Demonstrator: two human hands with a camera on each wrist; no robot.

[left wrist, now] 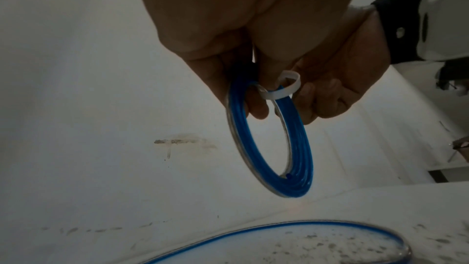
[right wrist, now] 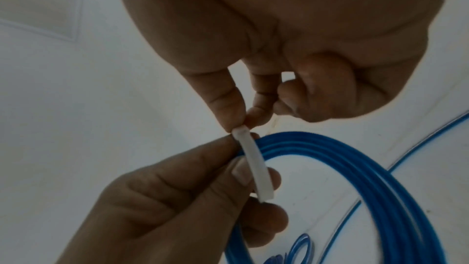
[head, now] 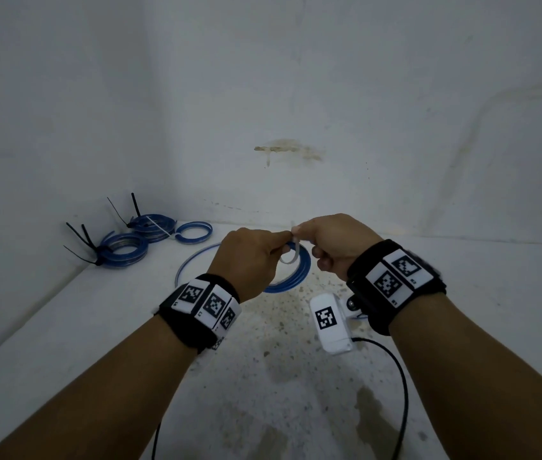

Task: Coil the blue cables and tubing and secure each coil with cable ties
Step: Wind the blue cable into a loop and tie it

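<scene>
Above the table my left hand grips a small coil of blue tubing, its fingers curled through the ring. A white cable tie is looped around the top of the coil. My right hand pinches the tie's upper end between thumb and forefinger. In the right wrist view, the left thumb and forefinger press against the tie. The coil hangs clear of the table.
Two tied blue coils with black ties and one with a white tie lie at the back left, near the wall corner. A loose single loop of blue tubing lies on the speckled white table under my hands.
</scene>
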